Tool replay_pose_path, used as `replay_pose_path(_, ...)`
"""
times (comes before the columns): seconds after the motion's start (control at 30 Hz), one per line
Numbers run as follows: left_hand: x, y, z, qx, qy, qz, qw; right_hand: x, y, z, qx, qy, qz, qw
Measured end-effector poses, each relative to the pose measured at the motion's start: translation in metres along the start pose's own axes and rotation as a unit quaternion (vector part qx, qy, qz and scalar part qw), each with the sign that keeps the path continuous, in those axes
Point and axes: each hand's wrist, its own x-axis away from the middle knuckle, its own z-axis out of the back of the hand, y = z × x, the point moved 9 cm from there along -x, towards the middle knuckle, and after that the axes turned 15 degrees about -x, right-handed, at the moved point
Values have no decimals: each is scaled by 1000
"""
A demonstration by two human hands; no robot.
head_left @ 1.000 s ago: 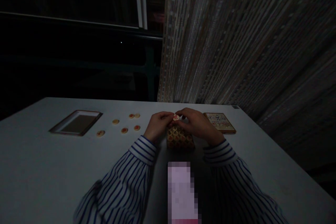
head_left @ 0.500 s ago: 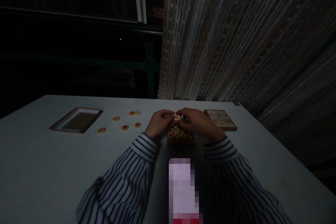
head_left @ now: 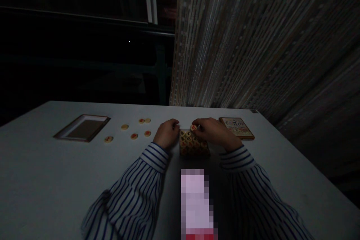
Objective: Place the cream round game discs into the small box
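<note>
Between the thumb and fingers of my right hand [head_left: 212,131] is a Chinese chess piece [head_left: 193,127], pale with a red character. It is held over the far part of a block of chess pieces [head_left: 192,145] packed in rows. Some of these have black characters and others red. Whether they sit in a box is too dark to tell. My left hand [head_left: 167,133] rests at the left side of the block, fingers bent, thumb and forefinger slightly apart, nothing between them. Several loose chess pieces [head_left: 134,136] lie on the table to the left.
A shallow open box lid or tray [head_left: 91,135] lies on the white table [head_left: 50,180] at the far left. A flat box with a printed cover [head_left: 238,127] is at the right behind my right hand. A bead curtain [head_left: 208,45] hangs beyond the table's far edge.
Both hands were on the chess piece together. My left hand has let go and drawn a little left. My right hand keeps the piece, now slightly further right.
</note>
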Motion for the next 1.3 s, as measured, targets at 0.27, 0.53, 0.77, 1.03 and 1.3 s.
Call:
replay_pose_path(0.27, 4, 1, -14, -102, -76, -29, 991, -1, 10, -14, 17, -52, -16, 998)
replay_pose_path(0.53, 5, 1, -22, -106, -100, -40, 989, 0, 19, -29, 23, -97, -31, 995)
replay_pose_path(0.77, 6, 3, -23, -103, -109, -46, 988, -1, 23, -36, 40, -113, -27, 992)
replay_pose_path(1.03, 6, 1, -26, -102, -110, -57, 987, -1, 23, -42, 62, -143, -34, 987)
replay_pose_path(1.3, 7, 2, -24, -120, -114, -60, 984, 0, 27, -41, 40, -144, -29, 988)
